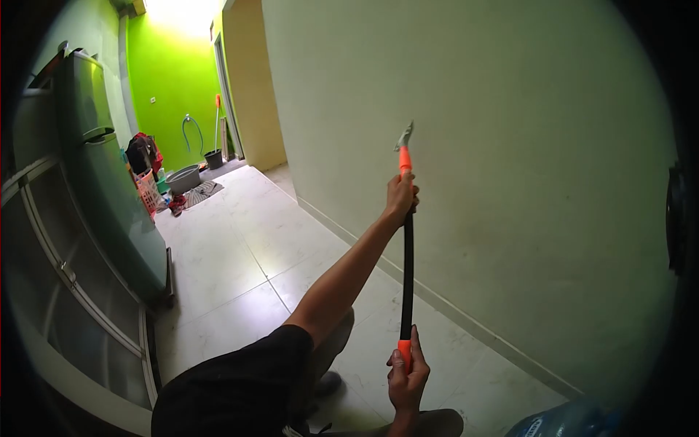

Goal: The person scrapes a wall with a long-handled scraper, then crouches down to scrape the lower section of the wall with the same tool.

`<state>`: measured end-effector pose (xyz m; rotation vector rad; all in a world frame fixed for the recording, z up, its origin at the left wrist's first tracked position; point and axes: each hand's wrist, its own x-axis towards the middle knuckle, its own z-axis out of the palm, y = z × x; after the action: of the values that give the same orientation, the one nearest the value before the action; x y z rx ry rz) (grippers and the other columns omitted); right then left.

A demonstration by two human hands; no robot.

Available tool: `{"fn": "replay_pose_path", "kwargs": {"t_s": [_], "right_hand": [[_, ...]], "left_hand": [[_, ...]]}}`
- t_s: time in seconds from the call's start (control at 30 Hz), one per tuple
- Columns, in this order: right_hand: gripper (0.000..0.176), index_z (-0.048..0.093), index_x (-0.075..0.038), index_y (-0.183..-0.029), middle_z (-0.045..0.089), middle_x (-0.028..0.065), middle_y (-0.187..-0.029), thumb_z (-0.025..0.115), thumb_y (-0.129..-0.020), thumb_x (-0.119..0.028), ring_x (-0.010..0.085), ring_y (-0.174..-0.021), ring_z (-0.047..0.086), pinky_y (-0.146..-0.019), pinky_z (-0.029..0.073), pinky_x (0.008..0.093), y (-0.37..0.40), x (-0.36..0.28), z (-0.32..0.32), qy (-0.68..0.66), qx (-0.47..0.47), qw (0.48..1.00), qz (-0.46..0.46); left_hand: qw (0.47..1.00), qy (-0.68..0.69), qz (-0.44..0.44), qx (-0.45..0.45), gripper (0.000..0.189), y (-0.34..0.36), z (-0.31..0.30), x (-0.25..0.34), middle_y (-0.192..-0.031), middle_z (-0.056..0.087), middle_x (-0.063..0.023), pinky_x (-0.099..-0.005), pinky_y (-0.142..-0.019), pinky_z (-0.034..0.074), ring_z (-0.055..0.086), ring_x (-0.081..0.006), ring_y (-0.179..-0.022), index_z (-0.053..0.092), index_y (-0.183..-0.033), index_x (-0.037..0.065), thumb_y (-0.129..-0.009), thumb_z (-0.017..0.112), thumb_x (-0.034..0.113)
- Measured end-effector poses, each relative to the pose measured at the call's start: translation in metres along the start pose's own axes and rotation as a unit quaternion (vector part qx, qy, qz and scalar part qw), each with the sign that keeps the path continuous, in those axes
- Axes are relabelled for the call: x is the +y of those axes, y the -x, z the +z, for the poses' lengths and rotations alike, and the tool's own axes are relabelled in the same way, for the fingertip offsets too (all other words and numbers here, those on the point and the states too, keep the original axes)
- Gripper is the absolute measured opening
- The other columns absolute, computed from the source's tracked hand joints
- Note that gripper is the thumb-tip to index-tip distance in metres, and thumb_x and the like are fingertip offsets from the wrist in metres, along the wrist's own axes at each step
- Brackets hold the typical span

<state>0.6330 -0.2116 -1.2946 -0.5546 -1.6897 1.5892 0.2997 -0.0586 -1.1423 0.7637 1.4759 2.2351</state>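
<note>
A long black pole (408, 273) with orange sleeves runs nearly upright in front of me, bowed slightly in this view. My left hand (400, 198) is wrapped around its upper part, just below the upper orange sleeve (405, 158). A small grey, pointed piece (405, 135) tops the pole and overlaps the pale wall. Lower down, my right hand (408, 382) grips the lower orange sleeve (404, 352), with its index finger stretched up along the pole. The pole's bottom end is hidden by that hand.
A pale wall (510, 182) rises close on the right, above white floor tiles (240, 262). To the left stand a fridge (109, 175) and a glass-panelled cabinet (80, 291). A blue water jug (561, 422) is at lower right. Far back are a grey tub (183, 180) and a black bucket (213, 159).
</note>
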Motion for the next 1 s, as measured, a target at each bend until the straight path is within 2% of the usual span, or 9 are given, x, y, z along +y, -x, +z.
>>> {"fn": "replay_pose_path", "kwargs": {"t_s": [0.13, 0.17, 0.27, 0.3, 0.6, 0.7, 0.8, 0.83, 1.0], "right_hand": [[0.072, 0.032, -0.005, -0.160, 0.065, 0.0118, -0.088, 0.057, -0.093, -0.008, 0.0077, -0.052, 0.048, -0.048, 0.043, 0.0244, 0.012, -0.032, -0.012, -0.198, -0.081, 0.976, 0.039], [0.078, 0.027, -0.006, -0.162, 0.064, 0.0202, -0.103, 0.056, -0.090, -0.003, 0.0095, -0.050, 0.049, -0.044, 0.042, 0.0243, 0.014, -0.032, -0.016, -0.237, -0.099, 0.966, 0.021], [0.082, 0.022, -0.007, -0.163, 0.061, 0.0235, -0.112, 0.054, -0.088, 0.001, 0.0092, -0.049, 0.047, -0.042, 0.039, 0.0236, 0.021, -0.043, -0.023, -0.321, -0.120, 0.939, 0.017], [0.083, 0.022, -0.008, -0.164, 0.060, 0.0226, -0.111, 0.052, -0.087, 0.000, 0.0081, -0.047, 0.045, -0.038, 0.032, 0.0201, 0.024, -0.048, -0.020, -0.314, -0.107, 0.943, 0.030], [0.071, 0.021, -0.008, -0.164, 0.056, 0.0136, -0.088, 0.049, -0.099, -0.005, 0.0061, -0.043, 0.038, -0.038, 0.031, 0.0219, 0.008, -0.057, 0.039, -0.222, -0.067, 0.972, 0.043], [0.070, 0.020, -0.010, -0.164, 0.056, 0.0144, -0.090, 0.050, -0.100, -0.007, 0.0066, -0.043, 0.039, -0.038, 0.031, 0.0228, -0.009, -0.056, 0.067, -0.203, -0.086, 0.975, 0.031], [0.061, 0.031, -0.007, -0.161, 0.058, 0.0069, -0.081, 0.054, -0.105, -0.016, 0.0085, -0.049, 0.046, -0.046, 0.042, 0.0218, -0.025, -0.055, 0.088, -0.206, -0.079, 0.975, 0.022], [0.070, 0.018, -0.008, -0.164, 0.056, 0.0089, -0.086, 0.054, -0.104, -0.020, 0.0054, -0.043, 0.041, -0.039, 0.036, 0.0179, -0.032, -0.053, 0.091, -0.189, -0.077, 0.979, 0.031], [0.072, 0.022, -0.002, -0.162, 0.062, 0.0152, -0.096, 0.057, -0.103, -0.023, 0.0061, -0.043, 0.043, -0.038, 0.036, 0.0173, -0.058, -0.086, 0.119, -0.153, -0.091, 0.980, 0.092]], "left_hand": [[1.000, 0.022, 0.017, -0.003, 0.032, 0.013, 0.017, 0.035, -0.068, 0.048, -0.0006, -0.0296, -0.040, 0.035, 0.045, -0.0100, -0.045, 0.049, -0.101, 0.008, -0.106, 0.051, 0.039], [0.999, 0.045, 0.013, -0.010, 0.033, 0.012, 0.018, 0.038, -0.068, 0.049, -0.0004, -0.0292, -0.041, 0.035, 0.044, -0.0098, -0.045, 0.051, -0.105, 0.007, -0.106, 0.050, 0.040], [0.996, 0.092, -0.017, -0.013, 0.035, 0.009, 0.020, 0.048, -0.070, 0.049, 0.0000, -0.0290, -0.042, 0.035, 0.044, -0.0098, -0.046, 0.052, -0.109, 0.006, -0.106, 0.050, 0.041], [0.995, 0.092, -0.022, -0.010, 0.035, 0.008, 0.020, 0.050, -0.071, 0.050, -0.0003, -0.0289, -0.042, 0.035, 0.044, -0.0101, -0.046, 0.053, -0.109, 0.006, -0.106, 0.050, 0.041], [0.990, 0.132, 0.002, -0.039, 0.042, -0.021, -0.023, 0.083, -0.076, 0.056, -0.0043, -0.0277, -0.042, 0.042, 0.050, -0.0111, -0.049, 0.055, -0.122, 0.001, -0.105, 0.054, 0.039], [0.982, 0.177, 0.017, -0.056, 0.038, -0.040, -0.047, 0.091, -0.078, 0.061, -0.0072, -0.0274, -0.042, 0.044, 0.053, -0.0120, -0.050, 0.055, -0.121, 0.001, -0.103, 0.058, 0.034], [0.967, 0.244, 0.016, -0.068, 0.034, -0.059, -0.062, 0.088, -0.083, 0.067, -0.0113, -0.0267, -0.042, 0.045, 0.054, -0.0129, -0.049, 0.055, -0.122, 0.000, -0.102, 0.060, 0.027], [0.964, 0.256, 0.022, -0.070, 0.033, -0.064, -0.063, 0.086, -0.083, 0.067, -0.0113, -0.0264, -0.042, 0.045, 0.054, -0.0126, -0.049, 0.055, -0.122, 0.000, -0.102, 0.060, 0.026], [0.958, 0.285, -0.002, -0.033, 0.030, -0.082, -0.098, 0.066, -0.086, 0.068, -0.0122, -0.0252, -0.043, 0.045, 0.053, -0.0109, -0.049, 0.055, -0.119, 0.000, -0.102, 0.059, 0.024]]}}
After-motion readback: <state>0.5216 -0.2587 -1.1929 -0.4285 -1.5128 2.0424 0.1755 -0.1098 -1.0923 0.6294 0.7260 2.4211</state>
